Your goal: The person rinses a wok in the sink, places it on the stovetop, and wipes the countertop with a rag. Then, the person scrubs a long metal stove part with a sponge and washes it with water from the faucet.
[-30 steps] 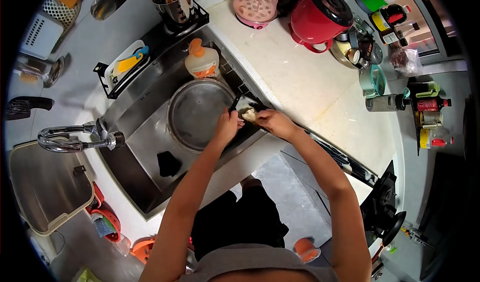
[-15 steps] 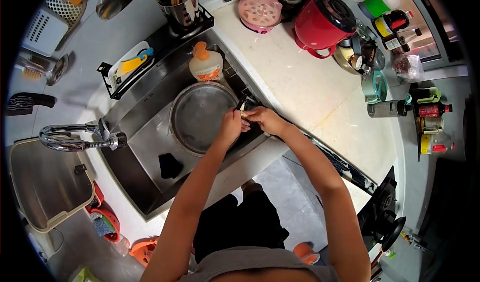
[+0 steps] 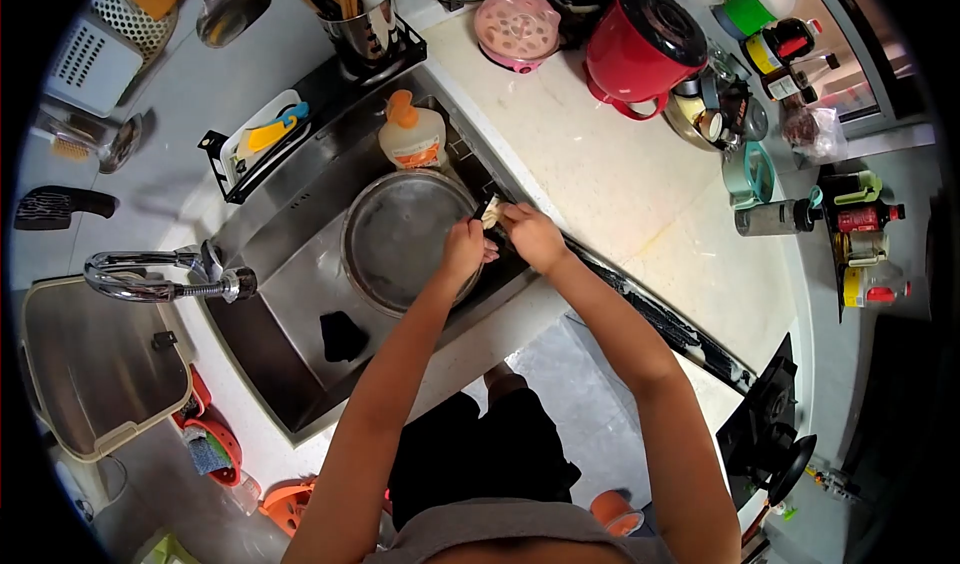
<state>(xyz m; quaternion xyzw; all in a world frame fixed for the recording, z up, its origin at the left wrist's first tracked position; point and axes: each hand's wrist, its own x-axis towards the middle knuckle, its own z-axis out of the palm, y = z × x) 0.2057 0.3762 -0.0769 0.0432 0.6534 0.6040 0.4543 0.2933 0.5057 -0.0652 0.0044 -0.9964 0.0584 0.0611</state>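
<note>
From the head camera we look down on our two arms reaching forward over the steel sink (image 3: 290,344). Our left hand (image 3: 465,247) and our right hand (image 3: 530,236) meet at the far right corner of the sink, just beside the pale stone counter (image 3: 600,164).

Between the two hands sits a small pale cream lump (image 3: 491,213). It is too small for us to tell what it is. It pokes out past the tips of our fingers, up and away from our body. The right hand is curled shut around it from the right side, and the left hand is closed too, touching it from the left. Both hands are about the same way from it, so neither is much nearer. We cannot tell which way its long side runs, because the fingers hide most of it.

Just left of our hands lies a big round grey metal pan (image 3: 405,239), flat in the sink. Behind the pan stands an orange and clear soap bottle (image 3: 413,134). A curved shiny metal tap (image 3: 165,276) hangs over the left side of the sink.
</note>
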